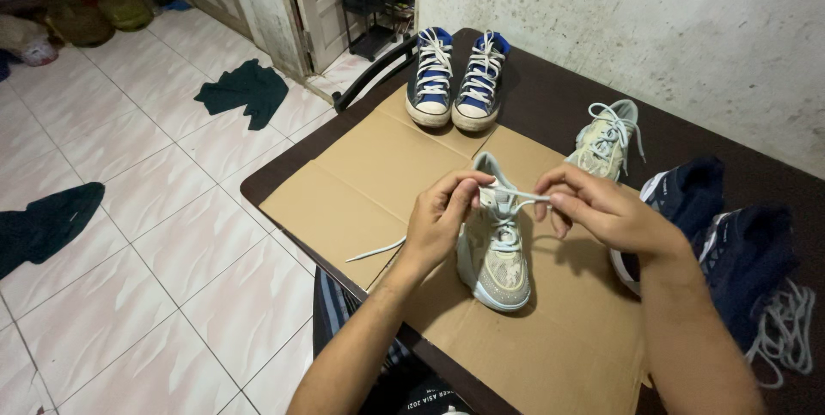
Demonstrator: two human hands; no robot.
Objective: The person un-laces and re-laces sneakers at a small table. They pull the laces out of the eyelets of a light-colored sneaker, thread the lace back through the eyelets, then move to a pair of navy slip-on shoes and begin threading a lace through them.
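While both hands work at one shoe, entries run from largest to smallest.
Bench [550, 97]: dark, under both grips.
Cardboard sheet [369, 174]: flat beneath the grips.
Pale sneaker [497, 252]: upright on cardboard, between and just below the grips.
Left hand [440, 219]: grip pinched on white lace [516, 202].
Right hand [597, 204]: grip pinching the same lace.
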